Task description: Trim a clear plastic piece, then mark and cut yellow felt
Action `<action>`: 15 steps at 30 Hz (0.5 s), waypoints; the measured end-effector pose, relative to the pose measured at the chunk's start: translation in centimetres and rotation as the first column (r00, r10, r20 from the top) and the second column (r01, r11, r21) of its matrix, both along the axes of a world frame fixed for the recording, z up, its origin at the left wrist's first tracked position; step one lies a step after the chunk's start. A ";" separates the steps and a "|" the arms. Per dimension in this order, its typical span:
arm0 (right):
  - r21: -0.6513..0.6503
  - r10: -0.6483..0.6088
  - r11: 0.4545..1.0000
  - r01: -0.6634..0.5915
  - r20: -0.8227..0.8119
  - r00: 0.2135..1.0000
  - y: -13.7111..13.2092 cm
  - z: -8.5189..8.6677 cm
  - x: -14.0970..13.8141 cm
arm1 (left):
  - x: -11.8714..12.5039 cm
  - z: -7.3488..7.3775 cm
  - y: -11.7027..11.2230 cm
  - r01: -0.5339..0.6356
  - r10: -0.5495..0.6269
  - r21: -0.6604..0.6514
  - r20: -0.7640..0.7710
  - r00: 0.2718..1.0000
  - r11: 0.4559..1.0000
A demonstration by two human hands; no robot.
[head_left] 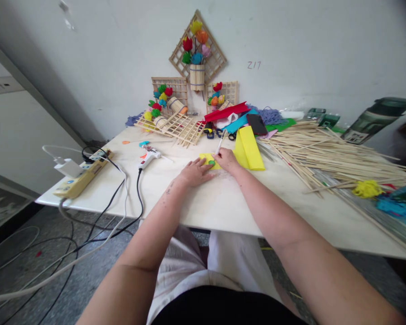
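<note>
A small yellow piece [205, 156] of paper or felt lies flat on the table, with a green cut-out shape [211, 163] on top. My left hand [196, 172] rests flat with its fingers stretched out over the piece's left part, fingertips by the green shape. Closed around a white pen [219, 145], my right hand [227, 160] has the pen's lower end down at the yellow piece; the tip itself is hidden. Just right of that hand lies a larger folded yellow sheet [248, 151].
A white glue gun [149, 158] and a power strip [84, 174] with cables sit on the left. Stick lattices [186, 128] with coloured flowers stand behind. Scissors [209, 132], a phone [257, 124], many thin wooden sticks [334, 153] and a dark bottle [375, 119] occupy the back and right.
</note>
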State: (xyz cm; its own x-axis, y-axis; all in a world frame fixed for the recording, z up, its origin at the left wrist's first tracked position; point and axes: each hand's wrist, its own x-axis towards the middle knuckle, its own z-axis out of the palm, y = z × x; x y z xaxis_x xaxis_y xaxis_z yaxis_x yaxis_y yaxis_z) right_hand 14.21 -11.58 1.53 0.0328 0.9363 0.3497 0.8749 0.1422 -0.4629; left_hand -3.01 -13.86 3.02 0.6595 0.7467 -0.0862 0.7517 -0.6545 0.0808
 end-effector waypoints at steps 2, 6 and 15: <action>0.000 0.000 1.000 0.000 -0.001 1.000 0.0 0.0 0.0 | 0.0 0.0 0.0 0.001 -0.001 0.002 0.000 1.000 1.000; -0.001 -0.003 1.000 0.003 0.001 1.000 0.0 0.0 0.1 | 0.0 -0.2 0.1 0.000 0.000 0.000 0.004 1.000 1.000; 0.008 0.011 1.000 -0.011 0.006 1.000 -0.1 0.1 0.1 | 0.0 -0.1 0.1 0.006 -0.006 0.006 0.004 1.000 1.000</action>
State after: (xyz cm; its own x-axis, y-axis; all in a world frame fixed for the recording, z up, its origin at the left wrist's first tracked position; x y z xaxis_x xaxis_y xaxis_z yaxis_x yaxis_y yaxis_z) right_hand 14.34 -11.71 1.63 0.0205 0.9336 0.3577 0.8759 0.1558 -0.4567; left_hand -3.03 -13.79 2.92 0.6647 0.7429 -0.0792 0.7471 -0.6599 0.0802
